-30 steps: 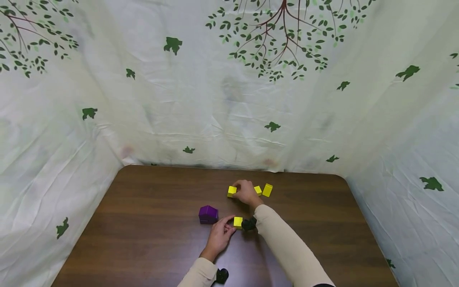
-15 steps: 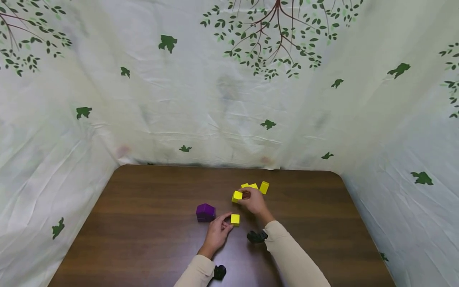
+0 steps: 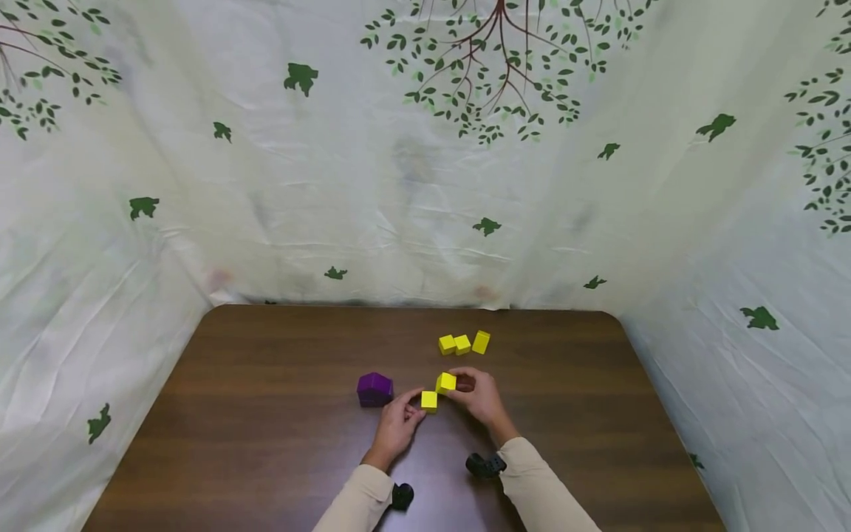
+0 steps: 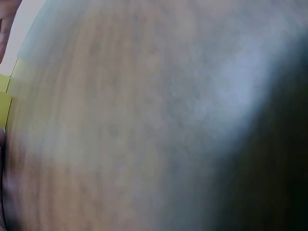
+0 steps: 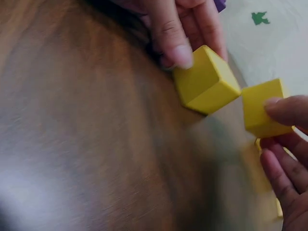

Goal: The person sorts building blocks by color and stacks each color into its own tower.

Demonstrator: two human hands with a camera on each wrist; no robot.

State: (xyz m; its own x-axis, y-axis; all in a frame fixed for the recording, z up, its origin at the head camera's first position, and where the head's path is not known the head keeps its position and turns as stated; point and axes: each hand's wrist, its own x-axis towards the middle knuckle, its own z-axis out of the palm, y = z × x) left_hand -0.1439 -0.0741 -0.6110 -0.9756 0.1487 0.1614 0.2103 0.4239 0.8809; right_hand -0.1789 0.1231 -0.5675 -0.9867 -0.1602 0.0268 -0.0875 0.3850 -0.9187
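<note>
My left hand (image 3: 395, 428) is at the front middle of the table, its thumb and forefinger pinching a yellow cube (image 3: 429, 401) that rests on the wood. From the right, my right hand (image 3: 484, 399) pinches a second yellow cube (image 3: 446, 383) between thumb and fingers. In the right wrist view this held cube (image 5: 263, 108) appears very close to the corner of the left hand's cube (image 5: 204, 82); whether they touch I cannot tell. The left wrist view is blurred, with only a sliver of yellow cube (image 4: 4, 108) at its left edge.
A purple block (image 3: 375, 389) with an angular top stands just left of my left hand. Farther back are three yellow blocks (image 3: 462, 345) in a loose row. A pale leaf-print cloth (image 3: 399, 185) hangs behind the brown wooden table (image 3: 279, 347).
My right hand has brought its yellow cube from the back row toward me, next to the other cube. The left hand stays at its cube. The head view has shifted slightly.
</note>
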